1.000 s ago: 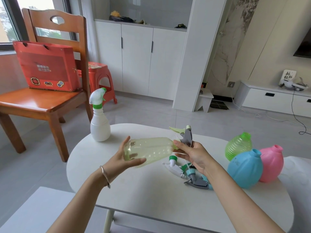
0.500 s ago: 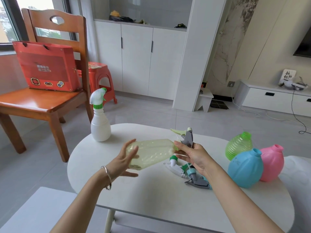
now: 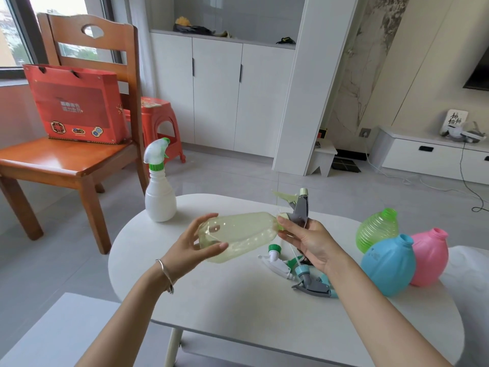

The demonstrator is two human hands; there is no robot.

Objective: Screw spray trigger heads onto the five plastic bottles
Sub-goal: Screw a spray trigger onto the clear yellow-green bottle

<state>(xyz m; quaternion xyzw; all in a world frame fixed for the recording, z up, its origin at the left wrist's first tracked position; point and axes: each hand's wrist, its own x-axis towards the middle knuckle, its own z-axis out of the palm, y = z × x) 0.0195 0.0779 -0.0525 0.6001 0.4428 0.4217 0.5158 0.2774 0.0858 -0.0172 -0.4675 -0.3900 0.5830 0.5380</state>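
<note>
At centre, the yellowish bottle is thin, see-through plastic, smooth and shiny; its trigger head is matt grey plastic. The white bottle is opaque plastic. At right, the green bottle is ribbed and translucent. The table looks matt; the chair at left is glossy varnished wood.

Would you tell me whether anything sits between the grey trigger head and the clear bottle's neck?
Nothing visible does: the grey trigger head, held by the right hand, meets the neck of the clear bottle in the left hand.
</note>
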